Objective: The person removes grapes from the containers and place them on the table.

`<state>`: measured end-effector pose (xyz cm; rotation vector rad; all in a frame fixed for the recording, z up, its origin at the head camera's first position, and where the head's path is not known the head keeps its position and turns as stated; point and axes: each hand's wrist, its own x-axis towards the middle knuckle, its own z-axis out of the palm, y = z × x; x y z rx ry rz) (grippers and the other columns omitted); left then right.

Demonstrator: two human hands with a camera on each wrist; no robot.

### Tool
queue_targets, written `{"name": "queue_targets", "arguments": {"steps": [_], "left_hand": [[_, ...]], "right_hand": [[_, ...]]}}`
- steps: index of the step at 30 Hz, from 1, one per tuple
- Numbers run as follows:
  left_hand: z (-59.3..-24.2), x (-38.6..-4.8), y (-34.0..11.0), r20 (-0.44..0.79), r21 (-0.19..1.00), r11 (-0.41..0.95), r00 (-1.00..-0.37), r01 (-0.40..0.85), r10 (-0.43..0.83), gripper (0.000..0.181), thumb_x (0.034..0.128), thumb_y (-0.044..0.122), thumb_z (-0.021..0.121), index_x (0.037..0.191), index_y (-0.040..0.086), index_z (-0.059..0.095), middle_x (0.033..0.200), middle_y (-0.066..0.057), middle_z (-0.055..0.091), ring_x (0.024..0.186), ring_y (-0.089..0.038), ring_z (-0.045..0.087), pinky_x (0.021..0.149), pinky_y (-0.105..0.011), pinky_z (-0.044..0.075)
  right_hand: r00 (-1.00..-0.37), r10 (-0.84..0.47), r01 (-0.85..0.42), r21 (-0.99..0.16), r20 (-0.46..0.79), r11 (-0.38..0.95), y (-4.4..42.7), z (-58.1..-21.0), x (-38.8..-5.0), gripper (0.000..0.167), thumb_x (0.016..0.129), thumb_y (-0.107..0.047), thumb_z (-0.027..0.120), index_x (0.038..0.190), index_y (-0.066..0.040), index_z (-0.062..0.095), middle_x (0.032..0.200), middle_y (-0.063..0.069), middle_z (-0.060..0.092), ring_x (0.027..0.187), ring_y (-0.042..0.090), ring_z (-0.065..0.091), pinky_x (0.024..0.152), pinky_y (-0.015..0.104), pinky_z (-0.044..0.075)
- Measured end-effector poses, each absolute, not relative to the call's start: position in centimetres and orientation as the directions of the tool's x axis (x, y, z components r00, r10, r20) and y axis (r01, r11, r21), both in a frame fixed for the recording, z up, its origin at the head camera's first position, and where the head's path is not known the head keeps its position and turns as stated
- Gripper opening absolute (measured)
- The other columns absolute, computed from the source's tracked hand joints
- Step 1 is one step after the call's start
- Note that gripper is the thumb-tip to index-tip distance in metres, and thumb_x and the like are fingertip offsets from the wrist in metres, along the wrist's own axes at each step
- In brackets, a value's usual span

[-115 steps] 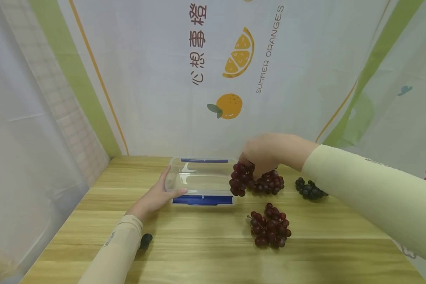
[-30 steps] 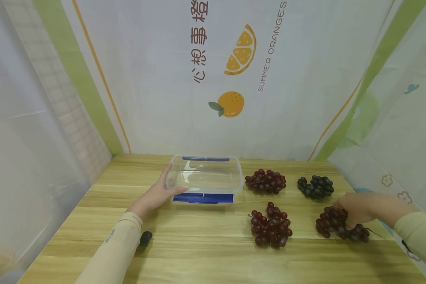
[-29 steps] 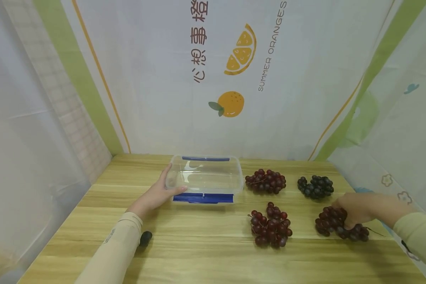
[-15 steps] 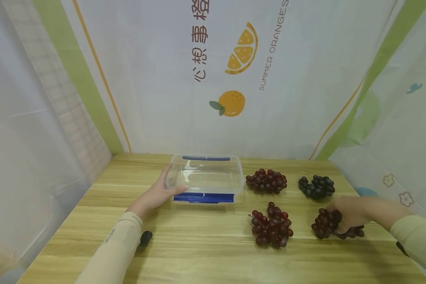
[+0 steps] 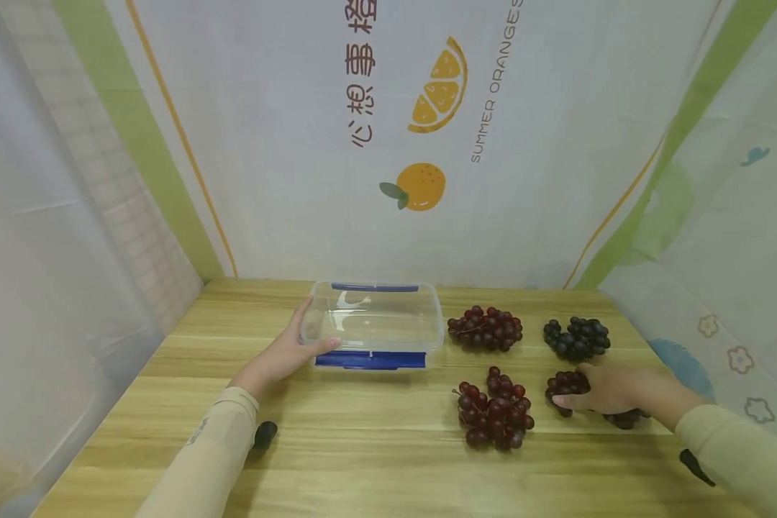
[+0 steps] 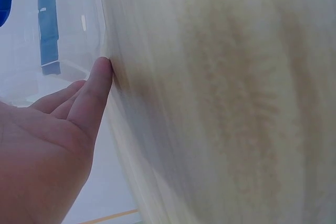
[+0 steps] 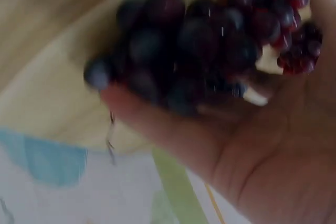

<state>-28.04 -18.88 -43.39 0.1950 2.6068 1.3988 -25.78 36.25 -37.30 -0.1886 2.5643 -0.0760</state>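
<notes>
A clear food container (image 5: 370,316) with blue latches stands at the back middle, its inside bare. My left hand (image 5: 288,356) rests at its left end, thumb on the front rim; in the left wrist view the fingers (image 6: 86,95) are straight along the outside wall. At the right, my right hand (image 5: 611,392) grips a bunch of dark red grapes (image 5: 566,385) low over the table. The right wrist view shows this bunch (image 7: 194,40), blurred, between thumb and fingers; the hand hides its middle in the head view.
A red grape bunch (image 5: 485,329) lies right of the container, another red bunch (image 5: 494,410) nearer me. A black grape bunch (image 5: 576,338) lies at the back right. The wooden table (image 5: 375,446) meets a printed curtain (image 5: 285,144) behind.
My right hand has carried the red grapes from beside the container to the table's right side, then moved slightly left with them. The left hand stays at the container.
</notes>
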Motion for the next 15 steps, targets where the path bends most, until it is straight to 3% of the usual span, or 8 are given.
{"name": "queue_targets", "arguments": {"steps": [5,10,12,15], "left_hand": [[-43.4,-27.9,-18.9,-0.087,0.845,0.534,-0.977,0.031,0.193,0.119,0.0961,0.060,0.072,0.171,0.033,-0.016,0.180,-0.022,-0.006,0.163,-0.056,0.007,0.128,-0.075,0.012],[-43.3,-27.7,-18.9,-0.097,0.847,0.532,-0.976,0.022,0.194,0.119,0.0961,0.059,0.072,0.171,0.034,-0.016,0.180,-0.023,-0.005,0.163,-0.055,0.007,0.128,-0.076,0.011],[-43.3,-27.7,-18.9,-0.098,0.847,0.531,-0.976,0.021,0.195,0.119,0.0959,0.060,0.072,0.170,0.034,-0.017,0.179,-0.023,-0.006,0.163,-0.055,0.007,0.128,-0.075,0.011],[-43.3,-27.7,-18.8,-0.087,0.851,0.524,-0.976,0.031,0.200,0.119,0.0962,0.060,0.072,0.170,0.034,-0.017,0.179,-0.023,-0.007,0.163,-0.055,0.006,0.128,-0.075,0.011]], "right_hand": [[-0.879,-0.081,-0.050,-0.078,-0.470,0.996,35.6,-39.1,-26.4,0.116,0.101,-0.080,0.039,0.147,0.026,0.040,0.147,0.051,0.045,0.132,0.068,0.049,0.105,0.075,0.046],[-0.905,-0.036,-0.021,-0.039,-0.423,0.999,35.1,-40.1,-26.6,0.113,0.106,-0.078,0.021,0.142,0.026,0.047,0.142,0.051,0.050,0.119,0.065,0.060,0.099,0.070,0.052],[-0.912,-0.021,-0.010,-0.030,-0.409,1.000,35.1,-40.3,-26.5,0.115,0.105,-0.080,0.022,0.143,0.026,0.047,0.142,0.051,0.050,0.117,0.065,0.061,0.096,0.069,0.053],[-0.920,-0.020,-0.008,-0.033,-0.391,0.999,35.5,-40.3,-26.3,0.113,0.101,-0.079,0.039,0.145,0.026,0.042,0.145,0.052,0.046,0.120,0.066,0.058,0.096,0.068,0.054]]}}
